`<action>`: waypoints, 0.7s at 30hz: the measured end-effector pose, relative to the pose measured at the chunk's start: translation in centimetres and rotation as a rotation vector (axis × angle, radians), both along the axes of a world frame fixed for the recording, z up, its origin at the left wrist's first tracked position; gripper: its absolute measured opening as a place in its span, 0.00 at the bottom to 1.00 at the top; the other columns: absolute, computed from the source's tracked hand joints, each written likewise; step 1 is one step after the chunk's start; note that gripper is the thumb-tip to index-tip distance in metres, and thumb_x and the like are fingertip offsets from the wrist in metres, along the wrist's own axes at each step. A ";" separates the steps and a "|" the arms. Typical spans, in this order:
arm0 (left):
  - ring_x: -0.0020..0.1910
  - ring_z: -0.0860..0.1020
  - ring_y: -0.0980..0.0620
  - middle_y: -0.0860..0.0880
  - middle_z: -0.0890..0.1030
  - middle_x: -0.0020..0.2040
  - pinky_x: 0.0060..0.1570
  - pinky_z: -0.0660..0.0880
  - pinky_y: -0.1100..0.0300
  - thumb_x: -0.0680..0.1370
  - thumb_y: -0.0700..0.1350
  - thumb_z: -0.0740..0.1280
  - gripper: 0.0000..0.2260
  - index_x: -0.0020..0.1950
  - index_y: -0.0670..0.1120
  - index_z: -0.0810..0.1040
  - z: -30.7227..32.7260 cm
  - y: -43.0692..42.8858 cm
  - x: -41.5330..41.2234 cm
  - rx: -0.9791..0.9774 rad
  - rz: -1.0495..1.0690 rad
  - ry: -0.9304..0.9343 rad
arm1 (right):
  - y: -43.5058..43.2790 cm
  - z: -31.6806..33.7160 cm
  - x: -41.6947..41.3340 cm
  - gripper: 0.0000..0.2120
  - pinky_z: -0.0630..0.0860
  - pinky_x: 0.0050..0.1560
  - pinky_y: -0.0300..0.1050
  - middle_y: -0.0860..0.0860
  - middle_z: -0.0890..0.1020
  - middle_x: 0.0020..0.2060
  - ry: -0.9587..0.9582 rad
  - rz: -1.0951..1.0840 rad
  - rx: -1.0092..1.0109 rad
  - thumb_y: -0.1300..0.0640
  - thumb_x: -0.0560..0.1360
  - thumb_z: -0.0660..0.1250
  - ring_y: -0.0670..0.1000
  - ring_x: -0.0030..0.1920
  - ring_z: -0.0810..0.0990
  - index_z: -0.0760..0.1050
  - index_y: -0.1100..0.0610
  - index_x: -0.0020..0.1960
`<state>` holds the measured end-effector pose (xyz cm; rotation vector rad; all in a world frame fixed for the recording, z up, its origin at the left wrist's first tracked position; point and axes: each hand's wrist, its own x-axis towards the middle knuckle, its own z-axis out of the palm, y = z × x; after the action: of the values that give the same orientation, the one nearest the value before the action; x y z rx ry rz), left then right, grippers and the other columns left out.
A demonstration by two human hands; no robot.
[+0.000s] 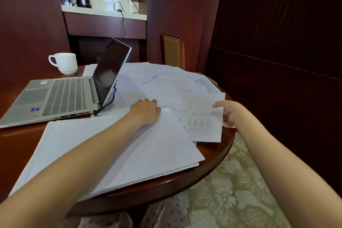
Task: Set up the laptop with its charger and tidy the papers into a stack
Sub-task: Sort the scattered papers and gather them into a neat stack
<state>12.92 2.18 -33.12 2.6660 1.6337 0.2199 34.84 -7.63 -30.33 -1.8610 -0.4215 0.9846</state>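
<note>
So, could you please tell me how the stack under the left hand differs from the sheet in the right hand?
The stack is thick and blank on top; the sheet looks single and printed. The left hand holds the stack's far edge; the right hand pinches the sheet. Both are white paper.

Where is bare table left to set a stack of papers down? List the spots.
Bare wood shows in a strip between the laptop and the stack, around the mug at the far left, and along the table rim below the printed sheet. The far right side is crowded with loose papers.
</note>
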 end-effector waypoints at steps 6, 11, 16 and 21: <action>0.61 0.69 0.42 0.41 0.71 0.62 0.53 0.67 0.52 0.82 0.49 0.47 0.18 0.65 0.42 0.66 0.3 -0.1 0.1 -0.031 0.008 0.016 | 1.7 -0.1 -1.6 0.07 0.71 0.34 0.38 0.52 0.74 0.42 -0.301 0.094 -0.011 0.62 0.77 0.63 0.50 0.38 0.72 0.69 0.56 0.41; 0.61 0.69 0.42 0.41 0.71 0.62 0.54 0.67 0.52 0.82 0.49 0.47 0.18 0.66 0.42 0.66 0.2 -0.1 0.1 -0.040 0.011 -0.008 | 1.2 -0.2 -1.3 0.09 0.77 0.50 0.49 0.57 0.78 0.49 -0.169 0.136 0.071 0.63 0.75 0.67 0.56 0.50 0.78 0.71 0.62 0.54; 0.62 0.69 0.41 0.41 0.71 0.63 0.56 0.67 0.52 0.82 0.49 0.48 0.18 0.67 0.42 0.65 0.2 -0.2 0.1 -0.046 0.018 -0.009 | 0.8 0.9 -0.9 0.13 0.76 0.44 0.50 0.56 0.79 0.43 0.029 0.099 0.396 0.65 0.76 0.64 0.55 0.42 0.78 0.71 0.64 0.60; 0.61 0.70 0.42 0.41 0.71 0.62 0.56 0.68 0.52 0.82 0.49 0.48 0.18 0.66 0.42 0.67 0.6 0.0 0.1 -0.092 0.023 -0.028 | 0.8 3.4 -0.7 0.20 0.77 0.53 0.54 0.60 0.79 0.56 0.138 -0.049 0.681 0.61 0.74 0.68 0.59 0.53 0.80 0.71 0.65 0.64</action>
<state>13.05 2.21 -32.51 2.5666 1.6253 0.1772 34.14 -6.87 -26.91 -1.1781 -0.5430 0.7973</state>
